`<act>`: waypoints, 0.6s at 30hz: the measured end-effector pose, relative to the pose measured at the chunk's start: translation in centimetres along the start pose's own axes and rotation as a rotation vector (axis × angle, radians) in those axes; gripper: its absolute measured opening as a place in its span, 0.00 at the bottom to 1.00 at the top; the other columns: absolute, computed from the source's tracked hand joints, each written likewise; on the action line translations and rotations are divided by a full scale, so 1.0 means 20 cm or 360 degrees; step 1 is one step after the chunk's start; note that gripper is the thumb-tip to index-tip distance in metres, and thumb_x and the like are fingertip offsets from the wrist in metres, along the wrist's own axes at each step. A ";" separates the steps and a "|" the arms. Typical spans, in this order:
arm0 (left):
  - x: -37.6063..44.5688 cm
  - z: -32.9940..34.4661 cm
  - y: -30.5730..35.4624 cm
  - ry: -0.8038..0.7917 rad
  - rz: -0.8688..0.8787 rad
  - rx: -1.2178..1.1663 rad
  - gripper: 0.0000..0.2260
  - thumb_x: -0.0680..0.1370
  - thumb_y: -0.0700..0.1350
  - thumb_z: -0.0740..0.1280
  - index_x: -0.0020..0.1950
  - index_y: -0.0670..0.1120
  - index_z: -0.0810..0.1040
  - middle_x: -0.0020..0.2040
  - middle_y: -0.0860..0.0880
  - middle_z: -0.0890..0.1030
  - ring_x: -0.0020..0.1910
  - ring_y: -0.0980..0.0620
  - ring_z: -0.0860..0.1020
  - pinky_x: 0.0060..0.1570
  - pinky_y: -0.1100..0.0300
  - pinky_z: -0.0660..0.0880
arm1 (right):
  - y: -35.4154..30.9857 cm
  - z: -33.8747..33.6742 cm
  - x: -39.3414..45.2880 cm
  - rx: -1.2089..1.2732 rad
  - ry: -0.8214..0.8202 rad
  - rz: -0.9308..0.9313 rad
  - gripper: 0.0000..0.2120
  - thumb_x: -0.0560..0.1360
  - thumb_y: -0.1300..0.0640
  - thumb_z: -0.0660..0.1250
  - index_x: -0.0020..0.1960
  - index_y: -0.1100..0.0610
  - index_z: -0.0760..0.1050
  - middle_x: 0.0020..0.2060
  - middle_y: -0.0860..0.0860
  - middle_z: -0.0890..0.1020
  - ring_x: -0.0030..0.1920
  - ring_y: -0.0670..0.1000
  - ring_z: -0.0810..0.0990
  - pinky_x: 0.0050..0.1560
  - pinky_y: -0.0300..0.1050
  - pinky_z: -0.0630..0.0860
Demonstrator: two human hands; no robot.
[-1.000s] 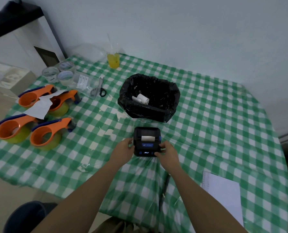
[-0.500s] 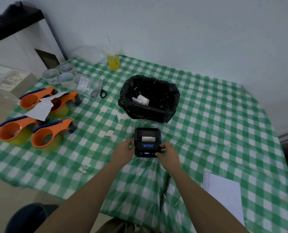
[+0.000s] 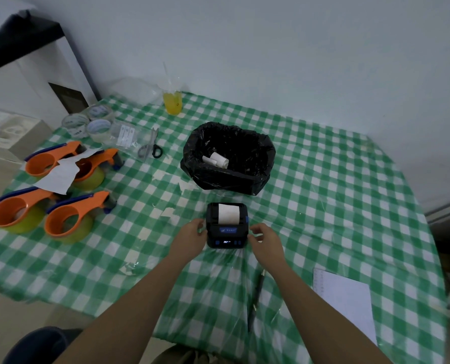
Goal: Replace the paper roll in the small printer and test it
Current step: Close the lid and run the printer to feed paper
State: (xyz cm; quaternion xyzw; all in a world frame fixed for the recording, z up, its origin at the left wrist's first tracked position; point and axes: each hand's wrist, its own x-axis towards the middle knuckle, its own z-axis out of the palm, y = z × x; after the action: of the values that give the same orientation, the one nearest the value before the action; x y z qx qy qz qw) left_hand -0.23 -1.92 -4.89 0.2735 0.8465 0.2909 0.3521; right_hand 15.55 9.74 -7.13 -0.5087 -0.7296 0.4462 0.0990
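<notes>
A small black printer (image 3: 227,233) with a blue label and a lit display sits on the green checked tablecloth (image 3: 323,206). A strip of white paper (image 3: 228,213) runs out of its slot across its top. My left hand (image 3: 191,236) grips the printer's left side. My right hand (image 3: 264,239) holds its right side, fingers near the blue latch. A used paper roll (image 3: 217,159) lies in the black-lined bin (image 3: 229,177) just behind the printer.
Several orange tape dispensers (image 3: 69,219) and a torn paper sheet (image 3: 58,174) lie at the left. Clear tape rolls (image 3: 98,124), scissors (image 3: 151,149) and a yellow drink (image 3: 172,102) stand at the back. A pen (image 3: 255,298) and white notepad (image 3: 347,303) lie at the right front.
The white paper strip has grown longer, feeding out of the printer over its top. Both hands stay on the printer's sides.
</notes>
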 end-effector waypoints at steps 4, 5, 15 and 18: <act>0.00 0.00 0.01 0.0006 0.0012 0.0011 0.18 0.78 0.42 0.61 0.68 0.42 0.68 0.67 0.42 0.75 0.63 0.44 0.75 0.62 0.51 0.71 | -0.01 -0.01 0.00 0.0014 0.0014 0.0012 0.08 0.76 0.59 0.64 0.54 0.58 0.75 0.54 0.55 0.79 0.46 0.50 0.77 0.46 0.46 0.75; 0.00 -0.01 0.01 0.0008 0.0017 0.0011 0.18 0.78 0.42 0.61 0.68 0.42 0.69 0.66 0.42 0.75 0.63 0.43 0.75 0.62 0.51 0.71 | -0.01 -0.01 0.00 0.0015 0.0017 0.0010 0.08 0.76 0.59 0.64 0.54 0.58 0.76 0.53 0.55 0.79 0.46 0.50 0.77 0.46 0.46 0.75; -0.01 -0.03 0.02 0.0027 0.0058 0.0008 0.18 0.78 0.42 0.61 0.68 0.41 0.69 0.67 0.42 0.75 0.64 0.43 0.75 0.63 0.51 0.71 | -0.05 0.00 -0.01 0.0005 0.0000 -0.0017 0.06 0.76 0.60 0.64 0.52 0.58 0.77 0.48 0.53 0.79 0.43 0.50 0.77 0.42 0.43 0.73; -0.02 -0.04 0.02 0.0038 0.0071 0.0015 0.18 0.78 0.42 0.61 0.68 0.42 0.69 0.67 0.42 0.75 0.64 0.43 0.75 0.63 0.50 0.71 | -0.07 0.00 -0.01 0.0014 0.0003 -0.0015 0.06 0.76 0.60 0.63 0.52 0.58 0.77 0.47 0.50 0.78 0.43 0.50 0.77 0.41 0.44 0.72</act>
State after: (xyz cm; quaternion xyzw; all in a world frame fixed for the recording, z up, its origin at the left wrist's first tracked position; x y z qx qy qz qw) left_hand -0.44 -2.02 -3.98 0.2906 0.8458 0.2979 0.3339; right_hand 14.64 9.41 -5.99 -0.5051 -0.7301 0.4484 0.1038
